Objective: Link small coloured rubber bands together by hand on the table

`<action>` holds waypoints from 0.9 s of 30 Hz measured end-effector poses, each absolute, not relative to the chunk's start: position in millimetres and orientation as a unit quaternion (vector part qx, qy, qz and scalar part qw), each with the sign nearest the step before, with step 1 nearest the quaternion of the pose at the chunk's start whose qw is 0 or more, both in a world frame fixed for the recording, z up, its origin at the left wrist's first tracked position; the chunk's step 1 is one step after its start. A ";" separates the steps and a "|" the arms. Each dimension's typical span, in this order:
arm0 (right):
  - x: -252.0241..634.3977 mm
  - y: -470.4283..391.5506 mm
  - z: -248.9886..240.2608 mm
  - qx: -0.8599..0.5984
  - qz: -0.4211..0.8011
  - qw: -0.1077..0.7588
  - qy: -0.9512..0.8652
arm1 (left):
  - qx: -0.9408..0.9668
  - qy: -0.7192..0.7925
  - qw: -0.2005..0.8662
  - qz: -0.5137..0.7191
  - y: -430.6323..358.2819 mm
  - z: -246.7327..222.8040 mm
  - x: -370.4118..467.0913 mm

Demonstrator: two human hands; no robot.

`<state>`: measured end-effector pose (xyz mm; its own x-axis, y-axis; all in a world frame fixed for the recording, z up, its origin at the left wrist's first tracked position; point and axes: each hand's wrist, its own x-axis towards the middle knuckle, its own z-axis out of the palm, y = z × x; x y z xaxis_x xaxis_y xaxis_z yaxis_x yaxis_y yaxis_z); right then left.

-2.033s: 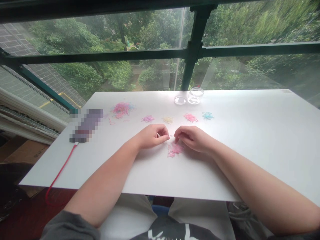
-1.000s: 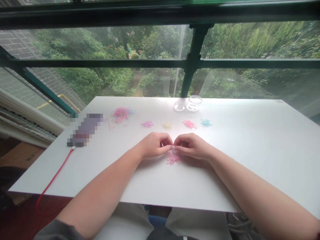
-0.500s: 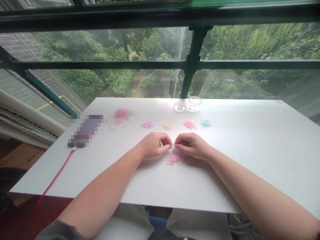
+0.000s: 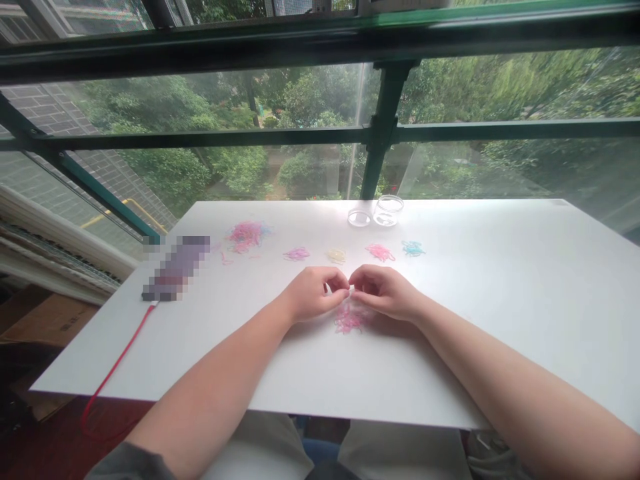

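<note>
Above a pile of pink rubber bands (image 4: 349,320), my left hand (image 4: 316,293) and my right hand (image 4: 384,292) meet at the fingertips. Both are pinched closed on a small pink rubber band, mostly hidden by the fingers. Beyond my hands lie separate little heaps in a row: purple bands (image 4: 297,254), pale yellow bands (image 4: 336,256), pink bands (image 4: 380,252) and blue bands (image 4: 413,249). A larger mixed heap of bands (image 4: 246,235), mainly pink with some blue, is at the back left.
At the back of the white table (image 4: 500,300) stand a clear round jar (image 4: 389,211) and its lid (image 4: 359,218). A blurred-out phone-like object (image 4: 176,270) with a red cable (image 4: 123,357) lies on the left. Green-framed windows rise behind the table.
My fingertips have come closer together, and the pink band that showed stretched between them is now mostly covered. The view has shifted slightly.
</note>
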<state>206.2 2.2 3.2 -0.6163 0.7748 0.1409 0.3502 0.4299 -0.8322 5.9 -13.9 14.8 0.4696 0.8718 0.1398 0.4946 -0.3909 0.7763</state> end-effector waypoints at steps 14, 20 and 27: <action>203.6 4.2 0.6 -0.374 0.385 0.278 -0.797 | 0.768 0.444 0.351 0.301 -11.4 11.5 7.7; 204.3 4.9 3.0 -0.369 0.428 0.271 -0.779 | 0.776 0.430 0.346 0.306 -10.6 10.9 8.8; 204.2 9.4 1.5 -0.359 0.473 0.294 -0.749 | 0.776 0.424 0.338 0.322 -8.7 9.9 10.6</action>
<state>204.2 9.4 1.5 -0.5687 0.8163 0.1012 0.2599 0.2950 -0.9195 10.6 -8.7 9.9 0.4330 0.8757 0.2136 0.4398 -0.4121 0.7979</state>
